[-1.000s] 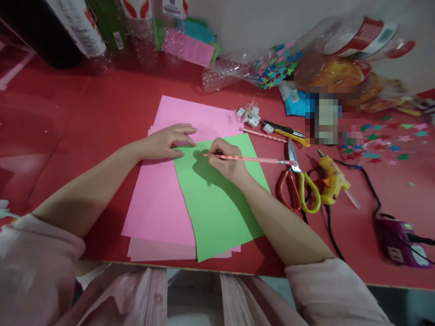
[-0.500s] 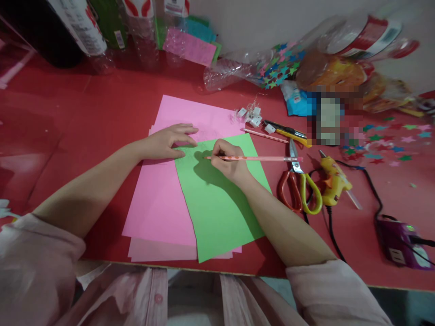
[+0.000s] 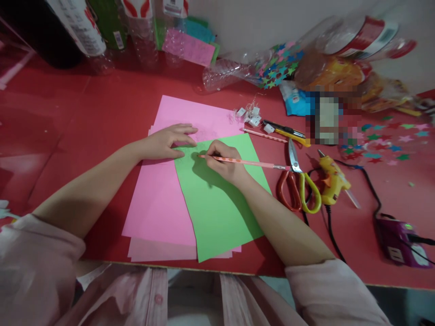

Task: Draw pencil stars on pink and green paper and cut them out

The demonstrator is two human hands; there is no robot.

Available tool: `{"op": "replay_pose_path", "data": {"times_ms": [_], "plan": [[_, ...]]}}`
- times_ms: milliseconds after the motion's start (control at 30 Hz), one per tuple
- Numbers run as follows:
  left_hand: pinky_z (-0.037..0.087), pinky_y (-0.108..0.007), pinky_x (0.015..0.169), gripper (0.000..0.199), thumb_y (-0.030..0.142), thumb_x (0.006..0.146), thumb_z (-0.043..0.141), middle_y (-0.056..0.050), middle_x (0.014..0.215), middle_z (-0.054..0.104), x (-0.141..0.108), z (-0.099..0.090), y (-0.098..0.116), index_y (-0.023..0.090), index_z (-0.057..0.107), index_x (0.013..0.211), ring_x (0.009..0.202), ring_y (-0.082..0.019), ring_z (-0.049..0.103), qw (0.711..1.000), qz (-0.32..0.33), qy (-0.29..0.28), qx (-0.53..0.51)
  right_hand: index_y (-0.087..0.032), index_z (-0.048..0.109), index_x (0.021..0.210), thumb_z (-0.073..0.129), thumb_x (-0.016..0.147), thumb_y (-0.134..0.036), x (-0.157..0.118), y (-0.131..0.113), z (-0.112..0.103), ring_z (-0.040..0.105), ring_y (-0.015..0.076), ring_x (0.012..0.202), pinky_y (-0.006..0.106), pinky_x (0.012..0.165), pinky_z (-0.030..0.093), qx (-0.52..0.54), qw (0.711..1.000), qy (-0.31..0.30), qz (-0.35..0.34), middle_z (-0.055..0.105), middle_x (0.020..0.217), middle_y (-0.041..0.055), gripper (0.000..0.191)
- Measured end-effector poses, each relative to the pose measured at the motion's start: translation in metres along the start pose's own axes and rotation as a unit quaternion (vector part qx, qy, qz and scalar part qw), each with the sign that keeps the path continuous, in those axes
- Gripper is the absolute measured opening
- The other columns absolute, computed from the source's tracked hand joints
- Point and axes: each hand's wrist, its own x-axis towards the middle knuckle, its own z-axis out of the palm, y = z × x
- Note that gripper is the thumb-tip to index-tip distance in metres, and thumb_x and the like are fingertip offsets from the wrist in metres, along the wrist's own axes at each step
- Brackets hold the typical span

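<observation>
A green sheet lies over several pink sheets near the table's front edge. My right hand grips a pink patterned pencil, its tip at the upper left part of the green sheet and its back end pointing right. Faint pencil marks show near the tip. Flat with fingers spread, my left hand rests across the pink paper and the green sheet's top left corner, holding nothing.
Right of the paper lie scissors, a yellow glue gun, a cutter, a second pencil and a purple power box with cables. Plastic bottles and paper stars sit farther back.
My right hand has shifted slightly left and up on the green sheet, and the pencil's back end has swung down toward the scissors. My left hand has stayed in place.
</observation>
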Motion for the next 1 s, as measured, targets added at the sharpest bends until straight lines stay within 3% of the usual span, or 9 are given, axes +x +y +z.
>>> {"op": "replay_pose_path", "data": {"times_ms": [500,1000], "plan": [[0.023,-0.050,0.120,0.040,0.027,0.085,0.061,-0.005,0.156,0.038,0.0000,-0.0002,-0.0010,0.026,0.065,0.124,0.148,-0.027,0.027,1.000,-0.003,-0.001,-0.006,-0.022,0.046,0.069,0.054,0.080,-0.025,-0.0010,-0.0008,0.0022,0.037,0.0095,0.054,0.025,0.055,0.028,-0.016,1.000,-0.017,0.010,0.046,0.059,-0.0059,0.014],[0.022,-0.053,0.120,0.039,0.028,0.086,0.059,-0.006,0.157,0.037,-0.0001,-0.0002,-0.0001,0.024,0.064,0.125,0.149,-0.029,0.024,1.000,-0.001,-0.007,0.008,-0.023,0.039,0.064,0.049,0.071,-0.016,-0.0013,-0.0011,0.0030,0.035,0.0101,0.052,0.026,0.053,0.026,-0.052,0.997,0.049,0.017,0.042,0.056,-0.0059,0.014]]}}
